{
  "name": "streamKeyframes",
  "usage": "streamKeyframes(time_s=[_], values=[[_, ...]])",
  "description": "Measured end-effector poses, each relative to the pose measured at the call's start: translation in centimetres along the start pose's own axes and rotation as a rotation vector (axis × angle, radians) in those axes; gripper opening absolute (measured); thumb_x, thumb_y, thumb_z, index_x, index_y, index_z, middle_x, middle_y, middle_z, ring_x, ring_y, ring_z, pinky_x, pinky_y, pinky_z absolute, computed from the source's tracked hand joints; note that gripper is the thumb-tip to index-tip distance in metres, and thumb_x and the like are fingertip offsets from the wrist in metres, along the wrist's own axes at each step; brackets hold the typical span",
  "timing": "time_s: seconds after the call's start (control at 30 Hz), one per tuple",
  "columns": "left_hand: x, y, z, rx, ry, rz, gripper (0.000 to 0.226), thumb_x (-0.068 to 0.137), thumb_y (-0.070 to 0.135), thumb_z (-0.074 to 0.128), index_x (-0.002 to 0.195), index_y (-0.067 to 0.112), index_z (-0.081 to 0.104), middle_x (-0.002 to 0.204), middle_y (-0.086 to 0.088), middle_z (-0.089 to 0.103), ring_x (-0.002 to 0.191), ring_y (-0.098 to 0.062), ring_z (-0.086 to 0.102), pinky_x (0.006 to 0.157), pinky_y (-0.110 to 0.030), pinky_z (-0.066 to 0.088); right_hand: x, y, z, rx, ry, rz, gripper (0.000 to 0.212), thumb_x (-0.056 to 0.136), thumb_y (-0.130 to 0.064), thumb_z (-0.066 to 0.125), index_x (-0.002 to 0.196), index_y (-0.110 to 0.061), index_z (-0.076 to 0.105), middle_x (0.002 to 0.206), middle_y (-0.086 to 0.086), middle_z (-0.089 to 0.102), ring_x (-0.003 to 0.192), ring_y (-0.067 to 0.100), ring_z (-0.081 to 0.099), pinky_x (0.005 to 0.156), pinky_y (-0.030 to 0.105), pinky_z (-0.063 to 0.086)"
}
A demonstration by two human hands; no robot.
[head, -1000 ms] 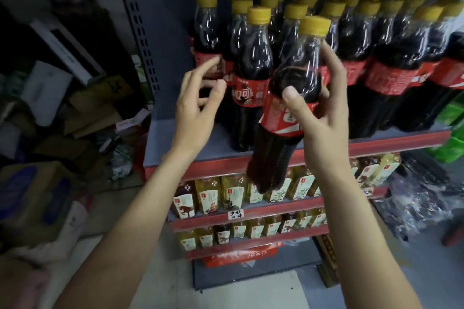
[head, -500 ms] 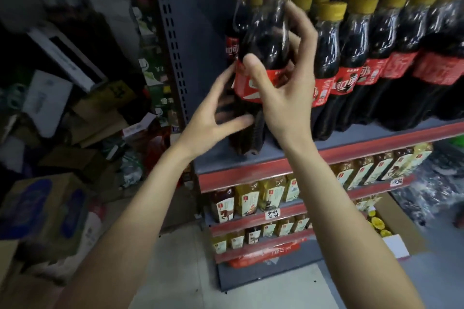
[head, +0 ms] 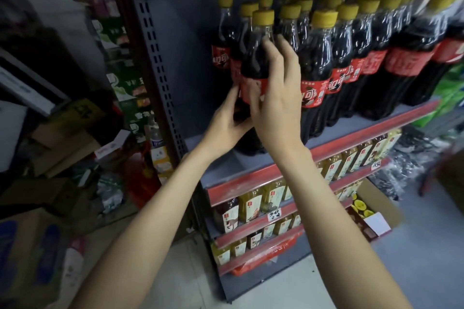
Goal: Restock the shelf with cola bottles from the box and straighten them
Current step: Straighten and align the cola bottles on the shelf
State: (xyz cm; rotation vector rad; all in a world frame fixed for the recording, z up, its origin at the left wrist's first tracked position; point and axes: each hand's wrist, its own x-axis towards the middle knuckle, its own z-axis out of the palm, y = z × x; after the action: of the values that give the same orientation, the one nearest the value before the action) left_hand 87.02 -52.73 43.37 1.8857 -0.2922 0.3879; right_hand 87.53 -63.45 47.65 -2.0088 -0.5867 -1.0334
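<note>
Cola bottle (head: 256, 65), yellow cap, stands upright on the shelf (head: 226, 165) at the left end of the front row, its base on the grey deck. Right hand (head: 273, 105) wraps its middle from 3 o'clock, fingers curled round the red label. Left hand (head: 226, 125) grips its lower body from 8 o'clock. Further cola bottles (head: 351, 57) crowd the shelf toward 2 o'clock. Yellow drink bottles (head: 251, 206) fill the lower shelves at 6 o'clock.

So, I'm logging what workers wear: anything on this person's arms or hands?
Nothing shows. Both forearms are bare right to the bottom edge of the picture, with no sleeves in view. The left hand and right hand have no gloves, and no rings, watch or wristbands can be seen. The fingernails look short and unpainted.
</note>
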Motion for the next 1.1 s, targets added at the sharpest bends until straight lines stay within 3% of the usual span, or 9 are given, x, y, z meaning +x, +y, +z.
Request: streamKeyframes(time_s=[0.13,0.2,0.33,0.47,0.5,0.6,0.73,0.9,1.1], values=[[0.0,0.0,0.1,-0.003,0.005,-0.026,0.074,0.085,0.005,0.067,0.133,0.04,0.023,0.119,0.026,0.047,0.102,0.017,0.054,0.085,-0.01,0.047,-0.8,0.3,-1.4,-0.004,0.008,-0.008,0.048,0.092,0.001,0.051,0.139,0.001,0.042,0.145,0.025,0.036,0.137,0.033,0.034,0.115,0.028,0.025],[-0.3,0.3,0.0,-0.027,-0.007,-0.038,0.076,0.085,0.01,0.068,0.135,0.04,0.021,0.124,0.025,0.046,0.109,0.013,0.052,0.088,-0.012,0.046,-1.7,0.6,-2.2,0.029,0.02,-0.006,0.048,0.092,0.001,0.052,0.139,0.0,0.042,0.144,0.024,0.037,0.136,0.032,0.036,0.114,0.032,0.03],[-1.2,0.5,-0.5,-0.132,0.06,-0.069,0.074,0.082,0.024,0.065,0.14,0.04,0.022,0.142,0.005,0.043,0.128,-0.008,0.046,0.1,-0.019,0.042,-5.2,1.6,-3.1,0.135,-0.047,0.077,0.052,0.093,-0.001,0.054,0.142,0.0,0.038,0.142,0.017,0.039,0.131,0.027,0.044,0.105,0.036,0.042],[-1.2,0.9,0.2,-0.256,0.049,-0.112,0.062,0.088,0.025,0.055,0.137,0.043,0.023,0.145,0.004,0.043,0.126,0.001,0.047,0.101,-0.022,0.044,-7.5,2.2,-2.1,0.195,-0.254,0.2,0.072,0.091,-0.004,0.059,0.151,-0.003,0.019,0.143,0.017,0.04,0.127,0.018,0.038,0.097,-0.003,0.023],[-1.3,1.1,0.4,-0.238,0.039,-0.104,0.063,0.089,0.025,0.057,0.138,0.042,0.021,0.146,0.005,0.041,0.124,0.005,0.047,0.101,-0.019,0.043,-7.5,2.3,-1.9,0.204,-0.276,0.203,0.075,0.09,-0.004,0.06,0.152,-0.005,0.017,0.141,0.016,0.042,0.123,0.016,0.039,0.094,-0.002,0.024],[-1.8,1.0,0.1,-0.215,0.092,-0.084,0.076,0.082,0.033,0.067,0.14,0.04,0.017,0.15,0.006,0.036,0.132,-0.001,0.041,0.109,-0.023,0.035,-6.6,2.5,-1.6,0.228,-0.327,0.197,0.078,0.091,-0.008,0.06,0.153,-0.013,0.014,0.127,0.011,0.051,0.108,0.015,0.05,0.085,0.02,0.043],[-1.5,-0.4,-2.5,-0.096,0.206,-0.103,0.086,0.073,0.042,0.07,0.144,0.03,0.022,0.146,0.006,0.04,0.135,-0.008,0.039,0.115,-0.033,0.029,-4.0,2.3,1.1,0.212,-0.507,0.192,0.079,0.091,-0.014,0.062,0.153,-0.013,0.013,0.123,0.015,0.052,0.099,0.031,0.061,0.088,0.044,0.048],[0.4,-2.4,-7.3,0.187,0.334,-0.225,0.094,0.071,0.054,0.069,0.148,0.023,0.028,0.147,-0.002,0.036,0.136,-0.016,0.035,0.115,-0.038,0.029,-1.4,1.0,7.1,0.17,-0.684,0.179,0.077,0.094,-0.013,0.056,0.154,-0.011,0.006,0.132,0.023,0.053,0.114,0.044,0.055,0.092,0.049,0.046],[3.7,-3.8,-11.0,0.319,0.39,-0.191,0.07,0.082,0.027,0.075,0.142,0.021,0.04,0.14,-0.005,0.046,0.125,-0.016,0.046,0.11,-0.036,0.036,0.4,0.0,12.4,0.203,-0.67,0.267,0.082,0.097,-0.011,0.049,0.153,-0.026,-0.009,0.138,0.019,0.049,0.108,0.036,0.06,0.089,0.051,0.05]])
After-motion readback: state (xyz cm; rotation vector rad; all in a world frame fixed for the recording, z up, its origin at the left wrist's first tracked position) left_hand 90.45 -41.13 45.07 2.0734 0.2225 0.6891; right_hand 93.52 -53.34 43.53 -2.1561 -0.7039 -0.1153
